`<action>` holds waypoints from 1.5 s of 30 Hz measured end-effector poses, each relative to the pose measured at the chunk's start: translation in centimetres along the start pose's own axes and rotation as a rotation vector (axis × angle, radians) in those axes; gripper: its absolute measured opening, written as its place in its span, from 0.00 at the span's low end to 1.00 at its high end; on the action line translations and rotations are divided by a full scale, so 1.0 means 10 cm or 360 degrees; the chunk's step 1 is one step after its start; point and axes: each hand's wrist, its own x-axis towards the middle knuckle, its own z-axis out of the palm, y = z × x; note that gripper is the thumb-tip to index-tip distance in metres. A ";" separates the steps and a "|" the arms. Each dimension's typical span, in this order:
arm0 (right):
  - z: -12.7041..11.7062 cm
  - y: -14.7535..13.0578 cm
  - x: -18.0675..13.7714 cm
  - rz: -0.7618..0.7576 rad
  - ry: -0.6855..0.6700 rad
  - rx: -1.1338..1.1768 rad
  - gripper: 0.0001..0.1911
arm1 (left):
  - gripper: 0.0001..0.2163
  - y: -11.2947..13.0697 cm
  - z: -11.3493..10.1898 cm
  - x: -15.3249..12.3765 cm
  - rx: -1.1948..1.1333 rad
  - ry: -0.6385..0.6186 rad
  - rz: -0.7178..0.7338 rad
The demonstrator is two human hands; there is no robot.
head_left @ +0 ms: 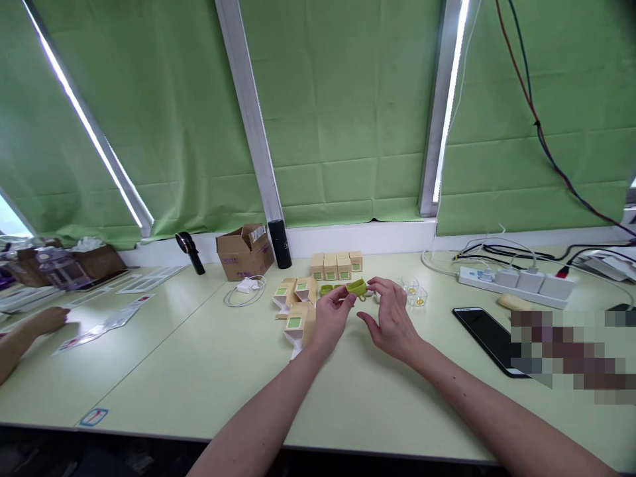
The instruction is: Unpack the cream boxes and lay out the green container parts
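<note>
My left hand [332,317] pinches a small olive-green case [356,287] with a loop hanging at its lower right. My right hand [395,315] is just to the right, its fingertips by the case's edge and its thumb apart below; whether they touch it is unclear. Behind my left hand, more small green pieces [326,289] lie partly hidden on the table. Several opened kraft boxes [295,322] with green windows stand left of my left hand. Clear plastic containers [418,296] with small yellow items inside are just beyond my right hand.
Closed kraft boxes [330,266] stand in a row behind. Further left are a white charger [247,285], a cardboard box [245,253], a black cylinder [280,244] and a handheld fan [190,252]. Right are a power strip [514,286] and phone [489,339]. Another person's hand [47,320] rests far left.
</note>
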 end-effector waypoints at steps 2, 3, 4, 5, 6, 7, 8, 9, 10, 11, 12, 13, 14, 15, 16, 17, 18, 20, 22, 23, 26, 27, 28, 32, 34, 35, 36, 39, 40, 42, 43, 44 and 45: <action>0.00 -0.01 0.00 0.0010 0.0008 0.0008 0.30 | 0.20 0.00 0.01 0.00 -0.0004 0.0013 -0.0055; 0.01 -0.01 0.00 0.0014 0.0010 0.0010 0.30 | 0.22 -0.01 0.02 0.00 -0.0015 0.0009 -0.0082; 0.01 -0.01 0.00 0.0017 0.0012 0.0011 0.30 | 0.23 -0.01 0.03 0.00 -0.0034 0.0003 -0.0105; 0.02 -0.01 0.00 0.0017 0.0015 0.0014 0.30 | 0.25 -0.02 0.03 -0.01 -0.0054 -0.0008 -0.0127; 0.02 -0.01 0.00 0.0016 0.0021 0.0016 0.31 | 0.26 -0.03 0.04 -0.01 -0.0071 -0.0021 -0.0144; 0.02 -0.01 0.00 0.0014 0.0028 0.0018 0.31 | 0.27 -0.03 0.05 -0.02 -0.0082 -0.0032 -0.0158; 0.03 -0.01 0.00 0.0011 0.0037 0.0019 0.32 | 0.27 -0.04 0.06 -0.02 -0.0088 -0.0042 -0.0169; 0.03 -0.01 0.00 0.0006 0.0046 0.0018 0.32 | 0.28 -0.04 0.07 -0.03 -0.0091 -0.0055 -0.0180; 0.03 -0.01 0.00 0.0002 0.0052 0.0016 0.32 | 0.29 -0.04 0.08 -0.03 -0.0091 -0.0073 -0.0194; 0.03 -0.02 0.00 0.0000 0.0058 0.0014 0.31 | 0.31 -0.04 0.08 -0.04 -0.0088 -0.0091 -0.0210; 0.04 -0.02 0.00 0.0001 0.0059 0.0012 0.31 | 0.32 -0.05 0.09 -0.04 -0.0084 -0.0106 -0.0224; 0.04 -0.02 0.00 0.0005 0.0056 0.0012 0.30 | 0.33 -0.05 0.09 -0.04 -0.0078 -0.0116 -0.0237; 0.04 -0.01 0.00 0.0011 0.0051 0.0012 0.30 | 0.33 -0.06 0.09 -0.05 -0.0070 -0.0121 -0.0246; 0.04 -0.01 0.00 0.0020 0.0046 0.0013 0.29 | 0.34 -0.07 0.10 -0.05 -0.0061 -0.0124 -0.0255; 0.04 -0.01 0.00 0.0028 0.0041 0.0018 0.28 | 0.34 -0.08 0.10 -0.05 -0.0053 -0.0126 -0.0260; 0.04 0.00 -0.01 0.0034 0.0036 0.0026 0.28 | 0.35 -0.08 0.11 -0.06 -0.0047 -0.0131 -0.0265; 0.04 0.00 -0.01 0.0039 0.0030 0.0037 0.28 | 0.35 -0.09 0.11 -0.06 -0.0043 -0.0140 -0.0269; 0.04 0.00 -0.01 0.0058 0.0015 0.0065 0.27 | 0.35 -0.09 0.12 -0.06 -0.0033 -0.0162 -0.0268; 0.04 -0.01 -0.01 0.0092 -0.0001 0.0095 0.27 | 0.36 -0.08 0.12 -0.06 -0.0015 -0.0178 -0.0253; 0.04 -0.02 -0.01 0.0112 -0.0006 0.0109 0.27 | 0.36 -0.07 0.12 -0.06 -0.0007 -0.0187 -0.0246; 0.04 -0.05 -0.01 0.0161 -0.0008 0.0144 0.26 | 0.35 -0.06 0.12 -0.06 0.0022 -0.0195 -0.0220; 0.03 -0.06 0.00 0.0177 -0.0009 0.0160 0.25 | 0.35 -0.06 0.11 -0.06 0.0045 -0.0188 -0.0205; 0.03 -0.07 0.00 0.0196 -0.0012 0.0182 0.24 | 0.35 -0.07 0.10 -0.05 0.0080 -0.0177 -0.0184; 0.01 -0.09 0.01 0.0320 -0.0014 0.0335 0.21 | 0.30 -0.09 0.06 -0.03 0.0275 -0.0112 -0.0047; 0.01 -0.09 0.00 0.0381 -0.0019 0.0411 0.20 | 0.24 -0.09 0.04 -0.03 0.0303 -0.0076 0.0000; 0.01 -0.08 0.00 0.0404 -0.0029 0.0438 0.20 | 0.20 -0.08 0.04 -0.02 0.0298 -0.0050 0.0014; 0.02 -0.08 0.00 0.0423 -0.0045 0.0457 0.20 | 0.16 -0.07 0.04 -0.02 0.0290 -0.0020 0.0024; 0.02 -0.06 -0.01 0.0455 -0.0089 0.0474 0.20 | 0.08 -0.03 0.05 -0.03 0.0300 0.0067 0.0072; 0.02 -0.06 -0.01 0.0458 -0.0097 0.0476 0.19 | 0.08 -0.02 0.05 -0.04 0.0307 0.0078 0.0100; 0.01 -0.06 0.00 0.0450 -0.0112 0.0487 0.19 | 0.11 0.00 0.04 -0.05 0.0332 0.0068 0.0162; 0.00 -0.06 0.00 0.0442 -0.0120 0.0495 0.18 | 0.13 0.01 0.03 -0.05 0.0358 0.0056 0.0199; 0.00 -0.06 0.01 0.0432 -0.0128 0.0502 0.18 | 0.13 0.02 0.02 -0.05 0.0394 0.0041 0.0237; -0.01 -0.06 0.01 0.0423 -0.0135 0.0504 0.17 | 0.13 0.03 0.02 -0.06 0.0435 0.0026 0.0278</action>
